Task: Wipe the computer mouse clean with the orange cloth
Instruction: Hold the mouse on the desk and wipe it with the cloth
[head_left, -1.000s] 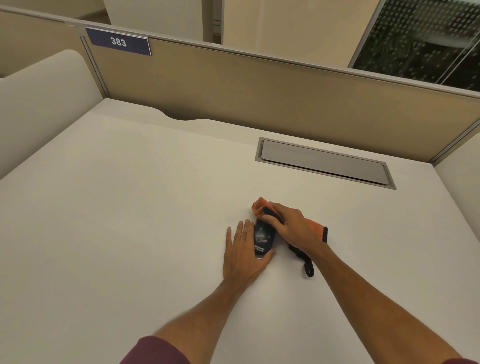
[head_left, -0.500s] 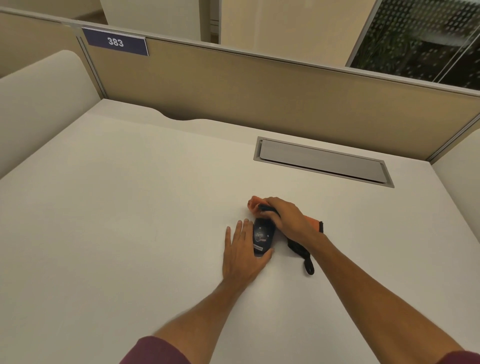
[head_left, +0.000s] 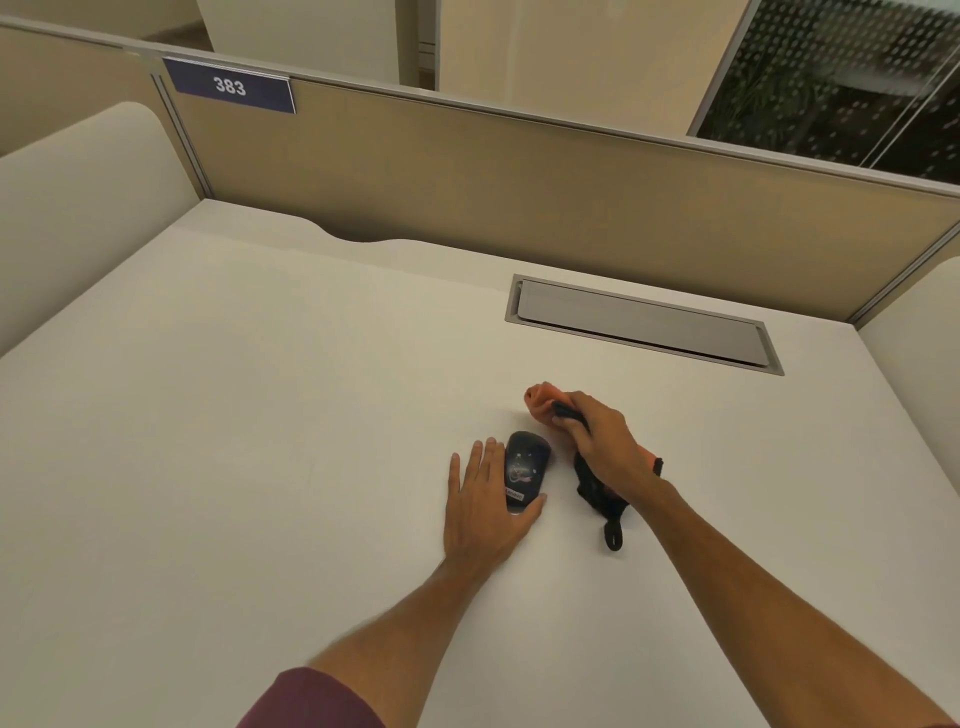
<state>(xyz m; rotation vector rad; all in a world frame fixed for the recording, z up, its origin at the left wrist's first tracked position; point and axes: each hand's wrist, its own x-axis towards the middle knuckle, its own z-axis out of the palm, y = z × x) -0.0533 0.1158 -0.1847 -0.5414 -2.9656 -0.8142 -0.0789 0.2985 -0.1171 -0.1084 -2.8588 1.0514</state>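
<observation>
A dark computer mouse (head_left: 525, 470) with a white label lies on the white desk (head_left: 260, 415). My left hand (head_left: 485, 506) rests flat against its left side, fingers along it and thumb at its near end, holding it in place. Just right of the mouse, my right hand (head_left: 605, 447) is closed on the orange cloth (head_left: 540, 397), whose orange end sticks out beyond my fingers. The cloth's black trim and loop (head_left: 613, 535) trail toward me under my wrist. Cloth and mouse are apart now.
A grey cable-tray lid (head_left: 641, 322) is set into the desk at the back right. Beige partition walls (head_left: 519, 182) enclose the desk at the back and sides, with a "383" sign (head_left: 228, 85) on top.
My right hand with the cloth has slid off the mouse's far end to its right, leaving the top of the mouse uncovered. My left hand has stayed by the mouse.
</observation>
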